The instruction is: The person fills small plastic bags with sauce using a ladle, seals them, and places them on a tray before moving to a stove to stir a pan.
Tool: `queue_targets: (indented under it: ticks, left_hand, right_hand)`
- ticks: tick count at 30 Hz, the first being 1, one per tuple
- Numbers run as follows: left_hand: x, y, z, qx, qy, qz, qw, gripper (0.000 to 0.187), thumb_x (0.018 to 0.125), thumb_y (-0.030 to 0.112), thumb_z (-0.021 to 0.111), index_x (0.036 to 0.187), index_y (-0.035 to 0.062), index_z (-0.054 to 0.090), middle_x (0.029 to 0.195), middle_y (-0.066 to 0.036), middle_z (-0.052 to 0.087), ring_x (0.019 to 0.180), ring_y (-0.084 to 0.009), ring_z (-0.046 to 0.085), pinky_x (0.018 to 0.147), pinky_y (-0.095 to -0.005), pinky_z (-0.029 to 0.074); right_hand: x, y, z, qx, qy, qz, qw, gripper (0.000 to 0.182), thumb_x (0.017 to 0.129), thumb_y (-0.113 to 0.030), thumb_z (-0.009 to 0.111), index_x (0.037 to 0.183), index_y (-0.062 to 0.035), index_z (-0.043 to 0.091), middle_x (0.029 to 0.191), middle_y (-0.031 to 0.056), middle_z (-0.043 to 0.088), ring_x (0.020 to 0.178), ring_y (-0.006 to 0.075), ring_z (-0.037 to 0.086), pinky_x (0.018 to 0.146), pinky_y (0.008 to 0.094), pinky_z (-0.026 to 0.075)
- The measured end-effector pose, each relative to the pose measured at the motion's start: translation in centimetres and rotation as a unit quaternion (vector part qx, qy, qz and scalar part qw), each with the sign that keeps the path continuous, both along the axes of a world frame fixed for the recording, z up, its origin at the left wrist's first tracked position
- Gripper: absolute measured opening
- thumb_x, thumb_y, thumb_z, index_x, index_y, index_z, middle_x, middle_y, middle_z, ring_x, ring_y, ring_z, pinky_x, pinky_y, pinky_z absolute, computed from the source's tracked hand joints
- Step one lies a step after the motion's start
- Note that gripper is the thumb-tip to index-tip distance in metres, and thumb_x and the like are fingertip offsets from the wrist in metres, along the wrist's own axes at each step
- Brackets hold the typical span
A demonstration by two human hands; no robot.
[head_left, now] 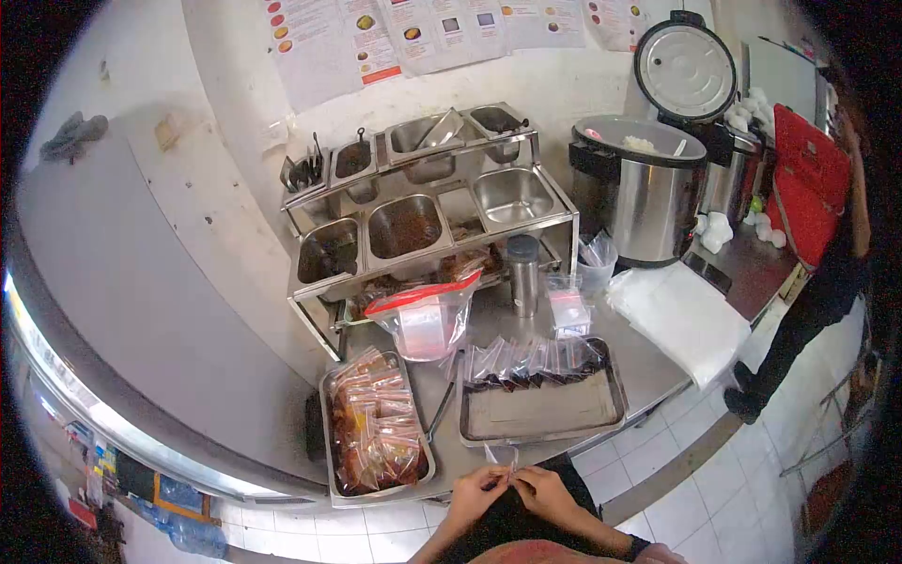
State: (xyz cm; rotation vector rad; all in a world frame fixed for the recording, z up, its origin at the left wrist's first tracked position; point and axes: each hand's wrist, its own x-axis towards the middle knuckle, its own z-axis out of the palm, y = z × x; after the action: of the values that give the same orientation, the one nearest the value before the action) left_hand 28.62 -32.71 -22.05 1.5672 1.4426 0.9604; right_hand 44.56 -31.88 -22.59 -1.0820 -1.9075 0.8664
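My left hand (477, 493) and my right hand (545, 494) meet at the bottom centre, fingers pinched on a small clear plastic bag (502, 458) that stands up between them. Just beyond them a metal tray (540, 434) holds a row of small clear bags with dark contents (536, 362) along its far side. Left of my hands, a second metal tray (430, 462) is filled with small bags of reddish-orange sauce (381, 418). A larger zip bag with a red top edge (427, 324) stands behind the trays.
A steel rack (575, 226) holds food pans. Beside it stand a steel flask (523, 277), small bags (568, 308) and a large rice cooker (653, 207). White plastic sheets (681, 315) lie at the right. Another person (817, 291) stands at the far right.
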Motion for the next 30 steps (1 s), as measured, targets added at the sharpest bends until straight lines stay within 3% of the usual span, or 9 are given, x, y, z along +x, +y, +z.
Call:
queue_targets:
  ticks: [9, 13, 16, 17, 21, 24, 27, 29, 30]
  left_hand:
    - [-0.4, -0.4, 0.8, -0.018, 0.008, -0.034, 0.999, 0.015, 0.081, 0.01, 0.062, 0.094, 0.0022, 0.061, 0.086, -0.007, 0.067, 0.078, -0.0109, 0.063, 0.07, -0.0242, 0.051]
    - [-0.1, 0.0, 1.5, 0.077, 0.077, -0.05, 0.993, 0.015, 0.08, 0.014, 0.062, 0.09, 0.0038, 0.059, 0.076, -0.011, 0.063, 0.068, -0.0206, 0.064, 0.063, -0.0293, 0.051]
    - [0.0, 0.2, 2.3, 0.122, 0.184, -0.057, 0.974, 0.017, 0.079, 0.02, 0.061, 0.084, 0.0046, 0.058, 0.074, -0.012, 0.061, 0.064, -0.0281, 0.062, 0.059, -0.0349, 0.05]
    - [0.2, 0.3, 2.7, 0.135, 0.243, -0.063, 0.958, 0.018, 0.079, 0.023, 0.06, 0.081, 0.005, 0.057, 0.074, -0.012, 0.06, 0.063, -0.0311, 0.06, 0.058, -0.0376, 0.049]
    - [0.9, 0.5, 4.2, 0.075, 0.255, -0.057, 0.962, 0.02, 0.078, 0.026, 0.059, 0.078, 0.0064, 0.055, 0.079, -0.011, 0.061, 0.066, -0.0309, 0.06, 0.057, -0.0395, 0.049]
    - [1.2, 0.6, 5.3, 0.067, 0.242, -0.054, 0.966, 0.022, 0.077, 0.028, 0.063, 0.084, 0.0077, 0.056, 0.08, -0.01, 0.06, 0.07, -0.0299, 0.061, 0.062, -0.0396, 0.048]
    - [0.8, 0.7, 7.3, 0.059, 0.122, -0.125, 0.983, 0.029, 0.075, 0.025, 0.067, 0.096, 0.0075, 0.057, 0.09, -0.011, 0.06, 0.082, -0.0289, 0.06, 0.072, -0.0383, 0.048]
    - [0.5, 0.9, 8.5, 0.241, 0.177, -0.14, 0.944, 0.047, 0.074, 0.023, 0.069, 0.113, 0.0051, 0.051, 0.107, -0.011, 0.055, 0.1, -0.03, 0.053, 0.088, -0.0379, 0.042]
    - [0.1, 1.0, 8.6, 0.24, 0.173, -0.137, 0.945, 0.047, 0.074, 0.023, 0.069, 0.113, 0.0051, 0.051, 0.107, -0.011, 0.055, 0.1, -0.03, 0.053, 0.088, -0.0379, 0.042]
  right_hand:
    - [1.2, 0.1, 2.5, -0.032, 0.073, 0.078, 0.994, 0.011, 0.083, -0.01, 0.057, 0.083, 0.0009, 0.059, 0.078, 0.0156, 0.059, 0.069, 0.0318, 0.059, 0.06, 0.0352, 0.048]
    - [1.1, 0.2, 1.6, -0.01, 0.043, 0.066, 0.997, 0.013, 0.082, -0.012, 0.058, 0.077, 0.0005, 0.058, 0.075, 0.0152, 0.058, 0.068, 0.0311, 0.059, 0.059, 0.0366, 0.047]
    - [1.3, 0.5, 2.0, -0.042, -0.115, -0.068, 0.99, 0.008, 0.077, -0.012, 0.059, 0.078, -0.0042, 0.056, 0.083, 0.014, 0.058, 0.072, 0.0332, 0.059, 0.056, 0.0404, 0.048]
    - [1.2, 0.4, 2.1, -0.039, -0.116, -0.069, 0.99, 0.008, 0.077, -0.012, 0.059, 0.078, -0.0042, 0.056, 0.083, 0.014, 0.058, 0.072, 0.0332, 0.059, 0.056, 0.0404, 0.048]
    - [0.5, -0.1, 2.4, 0.053, -0.043, -0.079, 0.995, 0.009, 0.075, -0.006, 0.06, 0.083, -0.0036, 0.056, 0.095, 0.0131, 0.056, 0.076, 0.0339, 0.059, 0.061, 0.0389, 0.051]
    - [1.2, 0.3, 2.9, 0.102, 0.002, -0.033, 0.994, 0.019, 0.074, -0.006, 0.063, 0.092, -0.0036, 0.057, 0.096, 0.0141, 0.057, 0.081, 0.0328, 0.06, 0.066, 0.0366, 0.051]
    - [2.1, 0.7, 4.1, 0.076, -0.008, 0.014, 0.997, 0.026, 0.074, -0.007, 0.065, 0.098, -0.0037, 0.058, 0.098, 0.0145, 0.057, 0.083, 0.0317, 0.06, 0.069, 0.035, 0.051]
    - [2.2, 0.8, 6.2, -0.102, 0.025, 0.017, 0.994, 0.031, 0.073, -0.013, 0.067, 0.1, -0.0018, 0.057, 0.102, 0.0155, 0.056, 0.092, 0.0315, 0.057, 0.077, 0.036, 0.049]
    - [2.2, 1.2, 6.6, -0.104, 0.02, 0.019, 0.994, 0.031, 0.073, -0.013, 0.067, 0.1, -0.0018, 0.057, 0.102, 0.0155, 0.056, 0.092, 0.0315, 0.057, 0.077, 0.036, 0.049]
